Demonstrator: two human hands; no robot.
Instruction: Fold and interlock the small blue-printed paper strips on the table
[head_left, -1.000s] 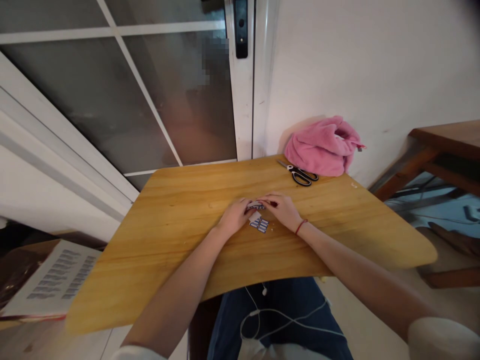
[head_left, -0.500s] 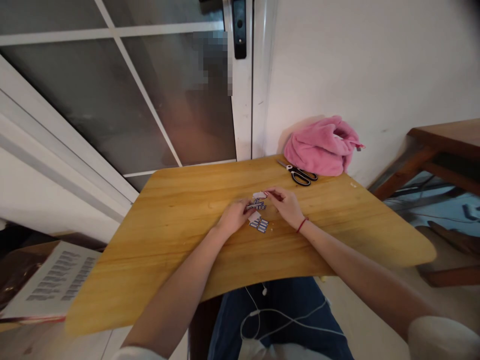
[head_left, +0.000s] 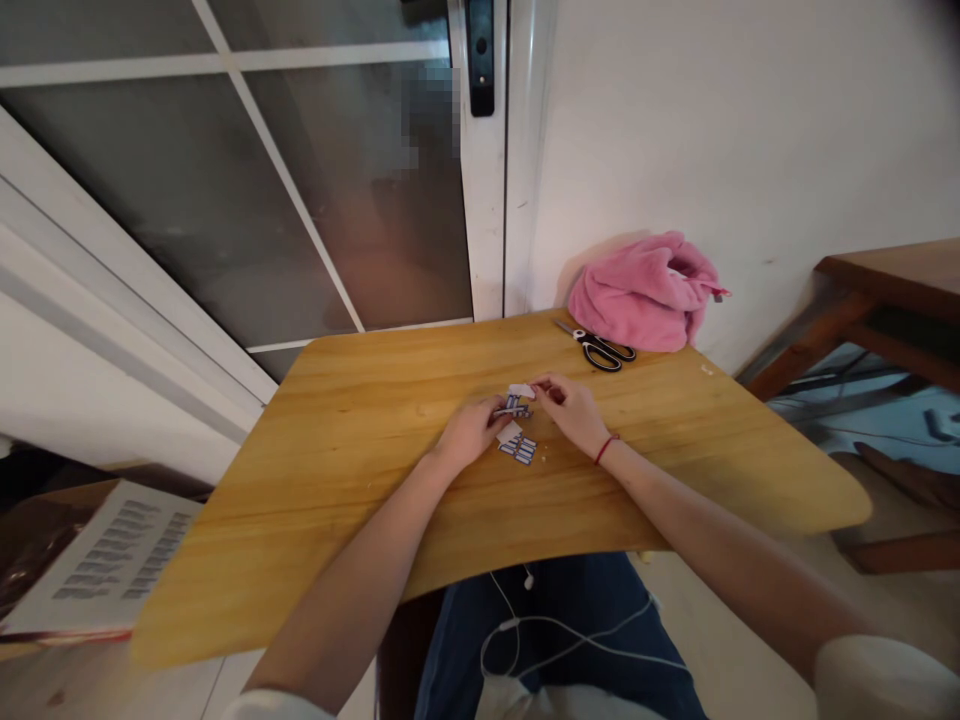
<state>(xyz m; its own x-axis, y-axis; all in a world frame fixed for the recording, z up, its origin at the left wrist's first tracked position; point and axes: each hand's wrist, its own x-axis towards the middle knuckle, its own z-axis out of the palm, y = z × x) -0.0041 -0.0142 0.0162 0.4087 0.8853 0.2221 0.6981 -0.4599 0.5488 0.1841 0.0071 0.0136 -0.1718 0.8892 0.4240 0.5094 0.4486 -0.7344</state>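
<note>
My left hand is closed on a small paper cutout printed with blue and white bars. Between the fingertips of my right hand is the edge of a white paper piece, just above the left hand's cutout. Whether these two pieces are joined I cannot tell. Below them, on the wooden table, lies another blue-and-white printed cutout with a plain white corner showing. Tiny paper scraps are beside it.
Black-handled scissors lie at the table's back edge, against a pink plush bundle. White earphone cords hang over my lap. A box with a printed sheet stands at the left, and a wooden stool or bench at the right.
Both hands stay almost in place with the paper pieces. The white piece at my right fingertips has shifted and tilted very slightly, and a little more of the printed bars shows below it.
</note>
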